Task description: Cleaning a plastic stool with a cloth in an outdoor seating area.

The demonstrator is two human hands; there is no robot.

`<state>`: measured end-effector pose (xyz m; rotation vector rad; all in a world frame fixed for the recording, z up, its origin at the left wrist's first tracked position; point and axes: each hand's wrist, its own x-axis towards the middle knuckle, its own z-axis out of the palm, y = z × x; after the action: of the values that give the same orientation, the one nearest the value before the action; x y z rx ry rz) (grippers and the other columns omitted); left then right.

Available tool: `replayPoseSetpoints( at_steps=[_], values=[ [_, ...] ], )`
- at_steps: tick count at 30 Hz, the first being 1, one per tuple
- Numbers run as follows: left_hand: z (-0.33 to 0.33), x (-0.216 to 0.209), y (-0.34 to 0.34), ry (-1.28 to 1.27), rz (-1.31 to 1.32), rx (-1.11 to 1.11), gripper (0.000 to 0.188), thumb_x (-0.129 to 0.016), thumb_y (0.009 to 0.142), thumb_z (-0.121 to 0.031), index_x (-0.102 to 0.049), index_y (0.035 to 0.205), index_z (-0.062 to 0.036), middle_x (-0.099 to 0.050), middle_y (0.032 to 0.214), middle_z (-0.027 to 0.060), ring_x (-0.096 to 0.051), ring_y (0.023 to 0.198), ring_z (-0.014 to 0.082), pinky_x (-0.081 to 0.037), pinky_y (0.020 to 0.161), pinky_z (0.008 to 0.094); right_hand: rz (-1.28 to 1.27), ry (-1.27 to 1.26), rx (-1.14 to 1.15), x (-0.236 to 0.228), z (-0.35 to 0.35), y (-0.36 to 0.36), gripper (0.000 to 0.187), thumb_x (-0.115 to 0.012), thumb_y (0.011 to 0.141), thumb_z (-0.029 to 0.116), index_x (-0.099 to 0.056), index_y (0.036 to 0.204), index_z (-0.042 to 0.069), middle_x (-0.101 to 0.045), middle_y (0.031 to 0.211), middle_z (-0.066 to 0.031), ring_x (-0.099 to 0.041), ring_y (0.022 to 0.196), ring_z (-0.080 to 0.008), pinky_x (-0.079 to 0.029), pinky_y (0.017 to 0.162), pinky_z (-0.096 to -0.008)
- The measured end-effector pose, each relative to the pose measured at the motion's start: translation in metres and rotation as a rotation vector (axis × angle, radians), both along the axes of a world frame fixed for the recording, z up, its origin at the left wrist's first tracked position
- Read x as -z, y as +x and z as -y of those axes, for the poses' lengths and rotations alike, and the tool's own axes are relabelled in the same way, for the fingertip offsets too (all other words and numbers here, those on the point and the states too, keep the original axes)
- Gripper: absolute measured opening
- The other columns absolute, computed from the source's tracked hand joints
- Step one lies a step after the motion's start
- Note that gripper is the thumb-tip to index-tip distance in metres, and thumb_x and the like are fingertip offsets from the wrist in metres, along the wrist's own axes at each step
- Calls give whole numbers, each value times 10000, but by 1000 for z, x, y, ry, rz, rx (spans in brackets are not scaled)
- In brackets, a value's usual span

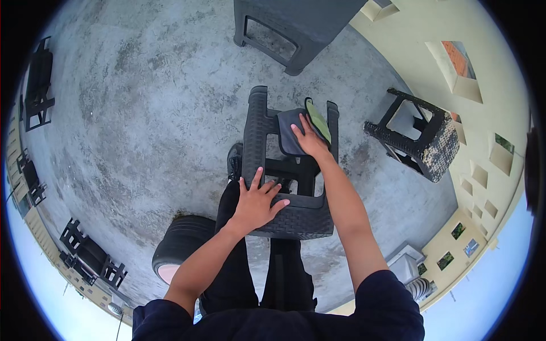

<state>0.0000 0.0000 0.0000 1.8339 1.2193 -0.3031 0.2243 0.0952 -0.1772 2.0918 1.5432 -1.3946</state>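
A dark grey plastic stool with a woven pattern is tipped in front of me, its seat end towards my legs and its legs pointing away. My left hand rests on the frame near the seat, fingers spread. My right hand holds a cloth, grey on one side and green on the other, against the crossbar between the stool's far legs. Part of the cloth stands up beyond the fingers, showing its green face. The cloth covers some of the crossbar beneath it.
A larger grey plastic piece of furniture stands ahead. On the right is a black stool with a worn, patchy seat, near a cream wall with cut-out openings. A tyre lies by my left leg. Dark furniture lines the far left.
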Motion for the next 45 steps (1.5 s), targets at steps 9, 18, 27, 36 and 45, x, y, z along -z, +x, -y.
replayPoseSetpoints(
  at_steps=[9,18,27,36,45],
  values=[
    [-101,-122,2,-651,1641,-658,389,-623,969,-473,-701,1165,-147,-555,1081,93,-532,1121,276,-366,1112,511,157,61,-23,-12,29,60,736,-371,966,675,-283,1579,277,-193,1668,-20,-164,1535,-291,-184,1198,-560],
    [-130,-203,27,-679,2369,-593,863,-345,829,-876,-785,1037,-163,-360,871,60,-346,732,212,-298,663,358,271,87,-167,-14,5,-3,707,-338,975,661,-314,1566,273,-268,1642,-17,-203,1521,-283,-139,1189,-622],
    [-120,-190,25,-761,2325,-474,867,-323,831,-881,-700,758,-104,-350,880,70,-321,701,199,-276,654,348,287,38,-86,-20,7,30,715,-359,960,676,-337,1557,282,-267,1644,-13,-221,1519,-264,-156,1202,-569],
    [-124,-189,25,-679,2357,-357,835,-339,829,-876,-686,1028,-143,-346,909,60,-322,761,215,-268,717,400,290,47,-118,-14,1,10,727,-364,960,665,-331,1560,256,-266,1643,-21,-225,1516,-270,-151,1204,-574],
    [-123,-189,29,-734,2345,-491,802,-358,854,-846,-706,1063,-154,-344,922,65,-316,761,208,-265,726,419,251,36,-90,-20,3,34,738,-382,958,670,-315,1568,259,-252,1649,-17,-213,1522,-261,-146,1209,-557]
  ],
)
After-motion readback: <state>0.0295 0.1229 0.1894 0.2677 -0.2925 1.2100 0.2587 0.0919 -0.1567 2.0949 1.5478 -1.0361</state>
